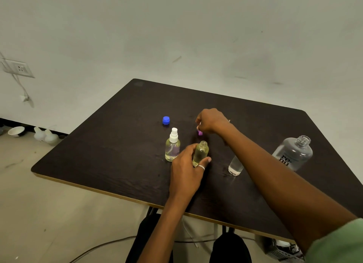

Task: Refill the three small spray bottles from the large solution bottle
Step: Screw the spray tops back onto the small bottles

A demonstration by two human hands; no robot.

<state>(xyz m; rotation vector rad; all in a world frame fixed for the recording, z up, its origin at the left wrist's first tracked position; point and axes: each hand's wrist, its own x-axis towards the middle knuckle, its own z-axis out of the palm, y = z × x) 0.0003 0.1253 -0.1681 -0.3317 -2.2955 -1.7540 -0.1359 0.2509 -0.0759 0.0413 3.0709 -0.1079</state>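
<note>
Spray bottle (200, 153) uncapped, gripped by left hand (184, 170), right hand (211, 121) pinching purple piece (200, 133)

Desk (235, 115) dark brown, woodgrain. Cap (166, 120) blue. Sprayer (174, 135) white. Small bottles' (200, 153) liquid pale yellow. Big bottle (293, 154) clear, black lettering.

Ahead of you, a plain pale wall (176, 27) fills the upper half, scuffed with a few dark marks. Off to your left, a white socket plate (18, 68) sits on it, with a thin cable (23, 89) dangling below. A dark skirting strip (11, 123) runs along the wall's foot. The floor (49, 213) is dull beige and smudged; a white bowl (16, 131) and two whitish plastic containers (46, 136) sit on it by the wall. Your bench (137, 97) has a dark wood-grain top with a pale edge band. Beneath it, loose cables (98, 247) trail across the floor. The light is soft and even.
</note>
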